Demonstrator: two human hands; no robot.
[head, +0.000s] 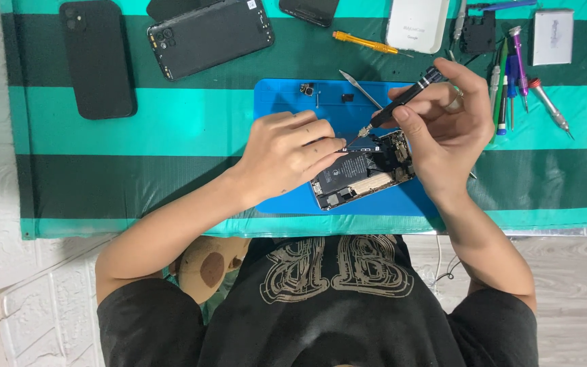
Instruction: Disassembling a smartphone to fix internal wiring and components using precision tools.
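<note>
The right hand [446, 126] keeps a closed grip on a black screwdriver [405, 100], whose tip meets the upper edge of the opened phone [361, 171] just below that grip. The left hand [287, 151] presses the phone's left end, fingers curled, against the blue mat [280, 102] on the striped table [137, 136].

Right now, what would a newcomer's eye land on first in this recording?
First, the opened smartphone on the blue repair mat at centre, its battery and boards exposed. The left hand steadies it while the right hand holds a black precision screwdriver with its tip at the phone's top edge. Behind, two black phones lie on the green striped cloth.
</note>
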